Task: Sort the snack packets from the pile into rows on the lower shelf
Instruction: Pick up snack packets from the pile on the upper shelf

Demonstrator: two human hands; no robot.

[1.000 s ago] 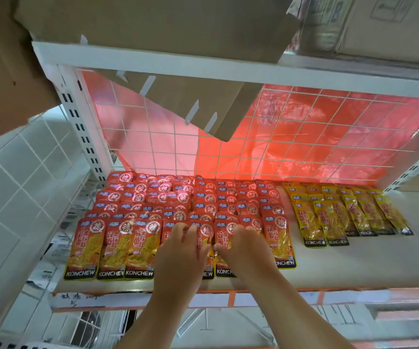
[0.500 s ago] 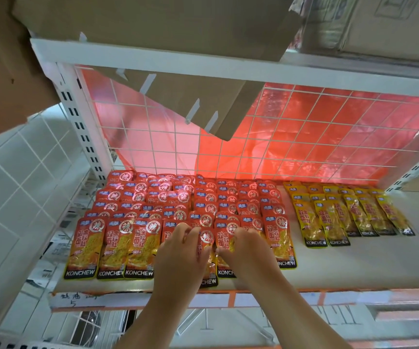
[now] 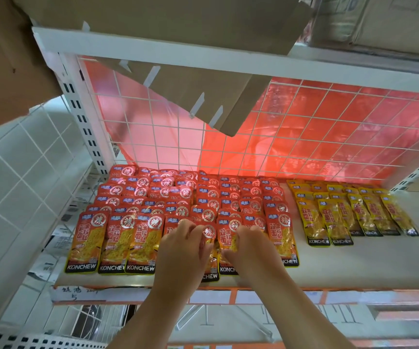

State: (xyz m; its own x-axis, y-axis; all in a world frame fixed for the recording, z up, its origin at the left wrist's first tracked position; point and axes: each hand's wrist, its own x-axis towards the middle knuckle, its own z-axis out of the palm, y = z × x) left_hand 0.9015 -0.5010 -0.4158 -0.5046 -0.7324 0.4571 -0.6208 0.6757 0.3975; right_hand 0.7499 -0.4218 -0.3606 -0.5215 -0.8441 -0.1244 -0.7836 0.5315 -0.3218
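Left hand [image 3: 181, 250], right hand [image 3: 252, 250] pinch red packets [image 3: 224, 238]; three more left.

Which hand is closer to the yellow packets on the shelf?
Right. The right hand is on the red packets, left of the yellow packets; the left hand is farther left.

Packets [image 3: 128, 233] are being carried in rows on the left half of the shelf [image 3: 367, 268], a smaller batch [image 3: 349, 217] to their right, apart; both are being backed by a grid [image 3: 304, 147].
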